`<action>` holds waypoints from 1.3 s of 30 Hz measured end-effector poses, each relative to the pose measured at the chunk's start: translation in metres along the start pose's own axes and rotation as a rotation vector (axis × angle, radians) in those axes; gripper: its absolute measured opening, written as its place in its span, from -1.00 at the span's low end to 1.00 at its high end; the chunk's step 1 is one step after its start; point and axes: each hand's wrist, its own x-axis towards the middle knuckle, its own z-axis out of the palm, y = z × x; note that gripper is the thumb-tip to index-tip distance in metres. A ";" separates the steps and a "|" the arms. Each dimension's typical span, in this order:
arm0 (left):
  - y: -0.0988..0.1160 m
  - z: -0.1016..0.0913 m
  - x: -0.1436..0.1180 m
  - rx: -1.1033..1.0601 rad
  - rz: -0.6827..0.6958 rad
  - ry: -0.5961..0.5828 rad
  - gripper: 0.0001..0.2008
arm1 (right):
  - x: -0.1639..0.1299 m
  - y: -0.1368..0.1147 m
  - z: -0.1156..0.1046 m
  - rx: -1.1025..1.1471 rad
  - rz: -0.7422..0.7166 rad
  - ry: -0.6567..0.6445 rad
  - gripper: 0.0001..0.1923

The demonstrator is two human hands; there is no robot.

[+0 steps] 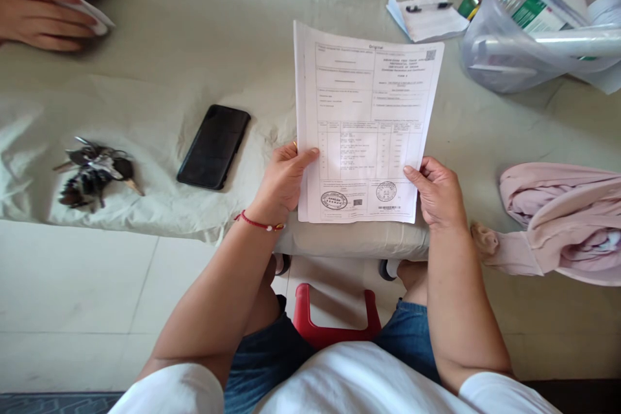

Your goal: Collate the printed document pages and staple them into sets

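Observation:
I hold a stack of white printed forms (363, 110) upright over a low surface covered with a pale cloth (194, 65). The top sheet has a table and round stamps near its bottom. My left hand (283, 181) grips the stack's lower left edge, thumb on the front. A red string bracelet sits on that wrist. My right hand (439, 193) grips the lower right corner, thumb on the front too.
A black phone (214, 146) lies face down left of the papers, and a bunch of keys (94, 171) farther left. Another person's hand (41, 13) rests at top left. A notepad with a pen (427, 16), a clear plastic tub (528, 26) and pink cloth (563, 220) lie right.

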 end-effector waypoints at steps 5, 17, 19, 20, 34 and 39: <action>0.000 0.000 0.000 0.003 0.000 -0.002 -0.65 | -0.001 -0.001 0.000 0.010 -0.001 -0.003 -0.70; -0.002 0.001 0.000 -0.025 0.011 -0.010 -0.64 | 0.004 0.002 -0.002 0.016 -0.031 0.068 -0.56; -0.002 0.002 0.000 -0.020 0.014 -0.004 -0.64 | 0.006 0.002 -0.004 -0.001 -0.044 0.088 -0.57; -0.002 0.003 -0.001 -0.014 0.015 0.000 -0.63 | 0.006 0.002 -0.005 -0.015 -0.053 0.093 -0.58; -0.001 0.004 -0.001 0.011 0.019 0.023 -0.61 | 0.005 0.001 -0.007 -0.033 -0.044 0.074 -0.67; -0.001 0.005 -0.001 0.000 0.022 0.027 -0.64 | 0.005 0.000 -0.006 -0.067 -0.039 0.066 -0.65</action>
